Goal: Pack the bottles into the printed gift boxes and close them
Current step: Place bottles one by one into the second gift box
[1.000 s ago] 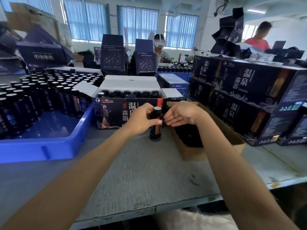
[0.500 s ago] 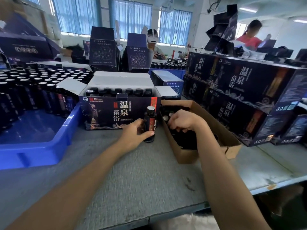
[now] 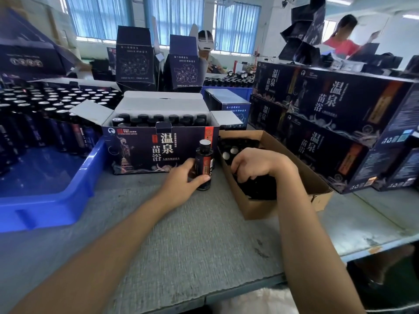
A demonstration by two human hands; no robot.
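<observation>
At far left, a blue plastic tray (image 3: 90, 168) holds rows of dark capped bottles (image 3: 45, 123). Beside it stands an open dark-blue printed gift box (image 3: 140, 150), its white flaps spread and its inside packed with bottle caps. Just in front of its right corner, the left hand (image 3: 181, 177) wraps thumb and fingers around 1 small dark glass bottle (image 3: 205, 159), upright on the grey table (image 3: 192, 234). To the right, the right hand (image 3: 260, 163) dips into a brown cardboard carton (image 3: 256, 209), fingers curled down among dark contents; whether they grip anything cannot be told. Closed printed boxes (image 3: 335, 123) are stacked at far right.
</observation>
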